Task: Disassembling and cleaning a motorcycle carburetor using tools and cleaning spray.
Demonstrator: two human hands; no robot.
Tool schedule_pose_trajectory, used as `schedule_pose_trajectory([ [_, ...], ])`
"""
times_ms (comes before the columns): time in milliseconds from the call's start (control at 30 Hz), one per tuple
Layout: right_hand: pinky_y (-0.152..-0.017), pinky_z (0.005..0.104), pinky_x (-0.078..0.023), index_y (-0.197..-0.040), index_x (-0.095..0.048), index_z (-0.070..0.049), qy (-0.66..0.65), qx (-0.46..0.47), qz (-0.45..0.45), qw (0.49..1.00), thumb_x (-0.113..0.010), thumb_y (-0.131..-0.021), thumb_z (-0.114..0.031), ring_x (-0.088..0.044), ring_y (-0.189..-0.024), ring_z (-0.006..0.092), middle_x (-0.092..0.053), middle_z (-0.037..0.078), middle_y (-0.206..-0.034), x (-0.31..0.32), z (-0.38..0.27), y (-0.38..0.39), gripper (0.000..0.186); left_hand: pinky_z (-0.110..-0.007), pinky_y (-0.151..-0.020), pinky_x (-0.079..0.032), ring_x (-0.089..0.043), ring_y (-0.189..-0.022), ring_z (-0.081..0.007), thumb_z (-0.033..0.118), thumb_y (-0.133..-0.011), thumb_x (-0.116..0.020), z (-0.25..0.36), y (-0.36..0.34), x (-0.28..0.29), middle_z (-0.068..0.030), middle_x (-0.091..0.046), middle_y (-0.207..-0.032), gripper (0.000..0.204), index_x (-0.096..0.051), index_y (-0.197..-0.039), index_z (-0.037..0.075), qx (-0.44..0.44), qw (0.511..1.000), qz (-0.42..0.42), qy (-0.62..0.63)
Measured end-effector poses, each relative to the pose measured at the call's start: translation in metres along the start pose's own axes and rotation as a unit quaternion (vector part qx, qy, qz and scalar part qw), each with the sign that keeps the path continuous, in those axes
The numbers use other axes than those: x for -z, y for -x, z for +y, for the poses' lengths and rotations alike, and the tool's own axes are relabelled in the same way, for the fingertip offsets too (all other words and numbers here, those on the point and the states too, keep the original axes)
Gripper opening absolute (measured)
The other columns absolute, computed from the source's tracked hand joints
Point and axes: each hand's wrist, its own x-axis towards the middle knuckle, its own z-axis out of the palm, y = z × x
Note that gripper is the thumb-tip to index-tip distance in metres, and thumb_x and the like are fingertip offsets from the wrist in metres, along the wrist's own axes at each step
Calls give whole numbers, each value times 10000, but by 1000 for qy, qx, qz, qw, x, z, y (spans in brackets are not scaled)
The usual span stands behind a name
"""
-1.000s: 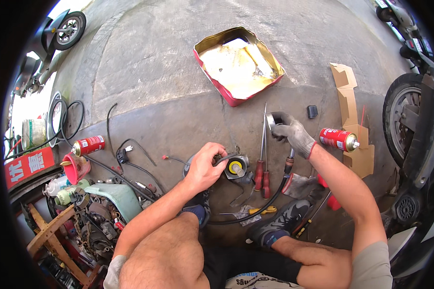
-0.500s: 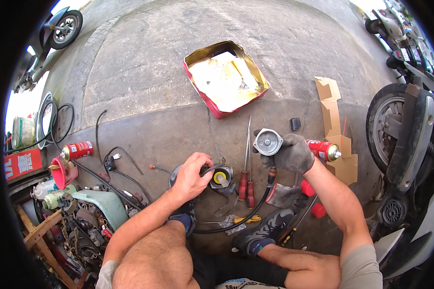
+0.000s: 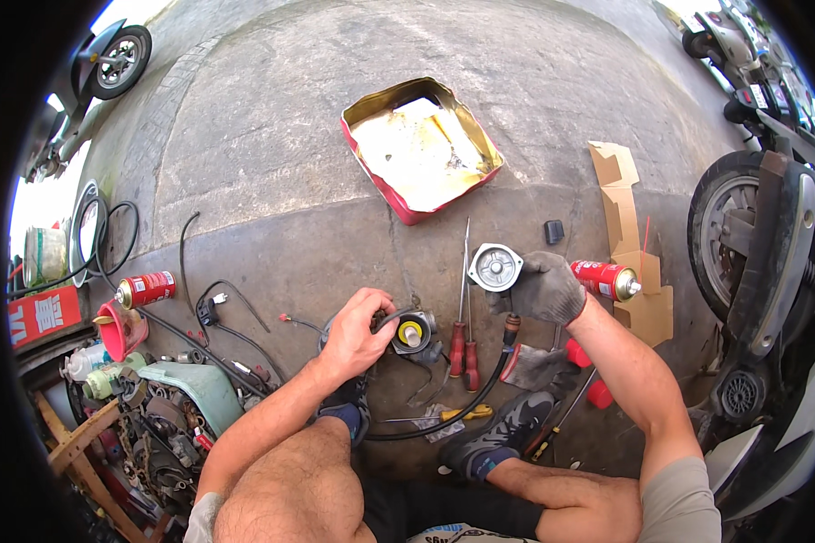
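Observation:
In my gloved right hand [image 3: 545, 288] is a round silver metal cover [image 3: 495, 267], its hollow, ribbed face tilted up; the fingers close round its right and lower side. My bare left hand [image 3: 360, 333] is curled on the near-left side of a metal carburetor-like part [image 3: 413, 333] with a yellow ring and a pale post inside. The black rubbery edge of that part lies at my fingertips. Two red-handled screwdrivers [image 3: 457, 351] lie between the hands. Below my right hand a grey work glove [image 3: 530, 366] rests on the floor beside a thick black hose [image 3: 491, 385].
A red-sided metal tray [image 3: 409, 215] with a pale lining stands ahead. A red spray can [image 3: 607, 281] and opened cardboard [image 3: 618, 213] lie at right, near a scooter wheel [image 3: 726, 240]. Another spray can [image 3: 147, 289], cables and a green bin [image 3: 195, 387] of parts crowd the left.
My right hand has shifted the metal cover slightly left and turned it a little, so its inside faces me differently. My left hand stays at the carburetor-like part.

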Motion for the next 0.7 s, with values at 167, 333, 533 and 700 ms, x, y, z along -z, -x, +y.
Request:
schedule_pose_trajectory([
  [167,-928,568,-497,-1325,-579,14,41,12,28,999,-471,-928,-306,-664,-996,364,-668,199,-1224,-1,0,-2,522,-357,-866,-570,-635,-1063,-246,86,-881,-686,-1,5,5,-116,-610,-1176,224,-595,-1075,20,12,999,-25,-24],
  [333,-948,523,-480,-1374,-552,-41,72,17,-3,997,-495,-932,-322,-635,-1035,303,-641,165,-1308,5,-2,-2,526,-375,-915,-535,-621,-1079,-265,102,-870,-662,0,7,11,-126,-607,-1172,334,-569,-1183,33,15,997,-48,-53],
  [533,-944,524,-480,-1349,-570,-45,72,32,-6,997,-485,-951,-338,-637,-1039,306,-650,165,-1294,3,1,-8,502,-392,-918,-501,-610,-1054,-313,99,-853,-600,-15,6,17,-173,-610,-1113,371,-554,-1212,19,33,998,-30,-50],
  [700,-945,528,-476,-1324,-581,-39,64,38,-23,997,-461,-965,-331,-637,-1033,314,-654,180,-1279,2,3,-13,478,-383,-853,-502,-612,-924,-292,88,-831,-555,-21,-3,22,-177,-608,-1037,368,-558,-1190,6,89,995,-25,23],
])
